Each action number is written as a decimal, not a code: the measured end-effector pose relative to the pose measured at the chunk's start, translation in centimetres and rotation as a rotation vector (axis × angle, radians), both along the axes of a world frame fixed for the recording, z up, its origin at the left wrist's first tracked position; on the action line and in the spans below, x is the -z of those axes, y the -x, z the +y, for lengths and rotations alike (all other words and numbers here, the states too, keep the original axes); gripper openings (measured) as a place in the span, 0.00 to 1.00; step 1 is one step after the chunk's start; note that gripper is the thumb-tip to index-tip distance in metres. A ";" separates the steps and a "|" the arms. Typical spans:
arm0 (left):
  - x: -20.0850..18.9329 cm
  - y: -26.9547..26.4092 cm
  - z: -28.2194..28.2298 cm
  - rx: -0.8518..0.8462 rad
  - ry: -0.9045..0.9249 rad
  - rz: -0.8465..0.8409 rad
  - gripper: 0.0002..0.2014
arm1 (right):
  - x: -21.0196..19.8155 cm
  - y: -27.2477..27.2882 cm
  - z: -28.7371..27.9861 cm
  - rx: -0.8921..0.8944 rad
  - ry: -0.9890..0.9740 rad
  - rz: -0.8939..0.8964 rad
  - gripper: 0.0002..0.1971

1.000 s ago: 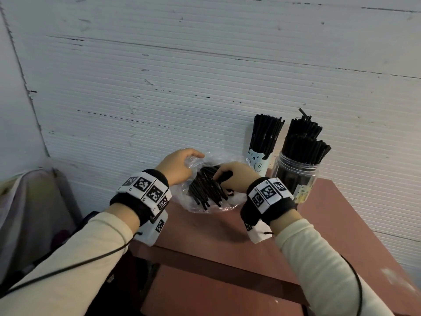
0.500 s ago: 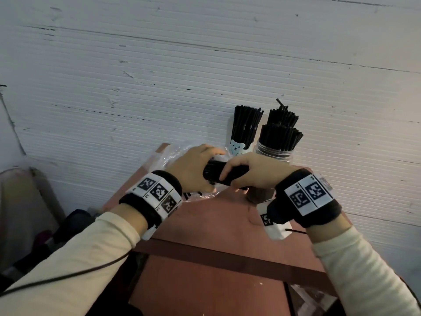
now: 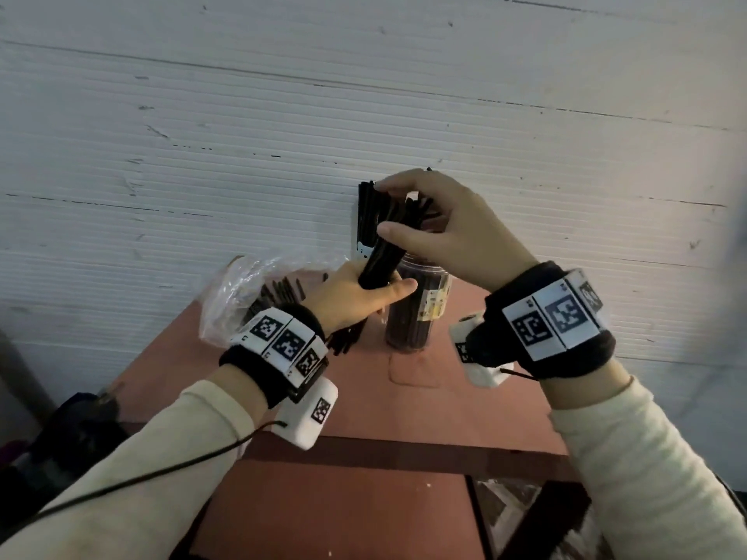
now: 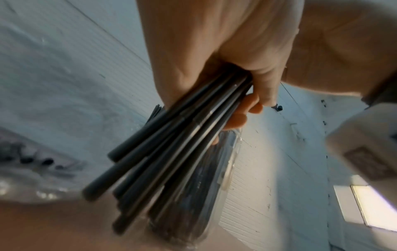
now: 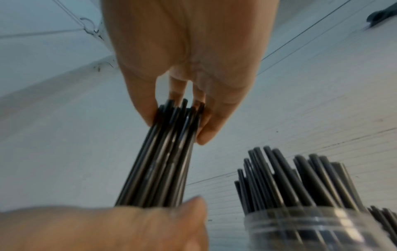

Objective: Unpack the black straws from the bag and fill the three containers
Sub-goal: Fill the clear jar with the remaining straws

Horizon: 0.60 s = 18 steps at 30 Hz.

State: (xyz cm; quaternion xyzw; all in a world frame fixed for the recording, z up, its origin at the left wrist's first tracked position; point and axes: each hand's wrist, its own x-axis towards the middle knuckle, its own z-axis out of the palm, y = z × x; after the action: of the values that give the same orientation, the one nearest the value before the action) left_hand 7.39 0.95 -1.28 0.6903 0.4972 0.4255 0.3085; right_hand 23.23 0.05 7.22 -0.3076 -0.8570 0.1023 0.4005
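Observation:
A bundle of black straws (image 3: 382, 252) stands nearly upright in the air, just left of the clear jar (image 3: 416, 317). My left hand (image 3: 355, 301) grips the bundle's lower part, seen close in the left wrist view as a bundle (image 4: 163, 152). My right hand (image 3: 440, 220) pinches its top ends between thumb and fingers (image 5: 206, 125). The jar (image 5: 300, 229) is packed with straws. A bear-print cup (image 3: 362, 249) of straws stands behind the bundle. The clear plastic bag (image 3: 242, 293) lies at the left with more straws inside.
The reddish table (image 3: 404, 398) stands against a white ribbed wall (image 3: 364, 95). Its front edge runs below my wrists. Dark clutter (image 3: 72, 430) sits on the floor at the lower left.
Both hands lifted a bundle of straws out of the bag and turned it upright beside the jar. My right hand slid up to the bundle's top ends.

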 end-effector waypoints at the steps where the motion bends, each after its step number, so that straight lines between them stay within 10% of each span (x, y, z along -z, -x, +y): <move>1: 0.1 -0.4 -0.1 0.026 0.044 -0.049 0.12 | 0.2 0.4 0.2 -0.002 -0.044 0.013 0.17; 7: 1.6 -0.6 0.0 0.088 0.232 -0.120 0.04 | 3.1 1.8 1.5 -0.009 -0.008 -0.201 0.11; 18: 3.3 0.3 0.7 0.098 0.350 -0.121 0.07 | 4.8 2.6 2.3 -0.010 -0.026 -0.003 0.10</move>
State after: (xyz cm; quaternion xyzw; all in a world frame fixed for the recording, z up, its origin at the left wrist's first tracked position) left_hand 7.08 1.63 -4.54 0.6227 0.5102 0.3577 0.4733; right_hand 20.61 2.37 2.40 -0.2982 -0.8605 0.0928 0.4026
